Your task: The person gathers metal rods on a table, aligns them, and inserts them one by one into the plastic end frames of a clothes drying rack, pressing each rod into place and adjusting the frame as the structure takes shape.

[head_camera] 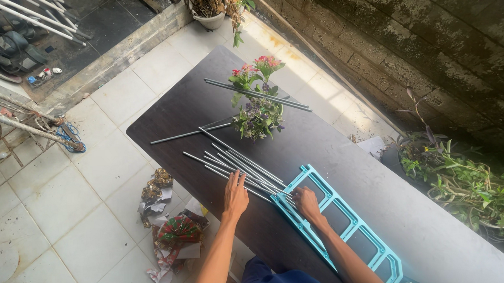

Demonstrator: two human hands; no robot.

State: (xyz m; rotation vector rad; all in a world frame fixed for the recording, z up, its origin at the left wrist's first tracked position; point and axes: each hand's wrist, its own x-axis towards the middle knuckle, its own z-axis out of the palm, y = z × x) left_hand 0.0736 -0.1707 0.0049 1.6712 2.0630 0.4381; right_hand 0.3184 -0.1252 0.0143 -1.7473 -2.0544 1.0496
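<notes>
Dark brown rectangular table (342, 155) on pale floor tiles (107, 163), mossy block wall (427, 35) alongside. Turquoise plastic ladder-shaped frame (350, 227) lies flat at the near edge. Thin grey metal rods (242, 167) fan out beside it, tips touching the frame. Flower bunch (257, 110) mid-table. Left hand (235, 195) flat, fingers spread on rods; right hand (306, 204) curled on frame end.

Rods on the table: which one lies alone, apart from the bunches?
The rod left of the flowers, pointing toward the table edge; no other rod touches it.
</notes>
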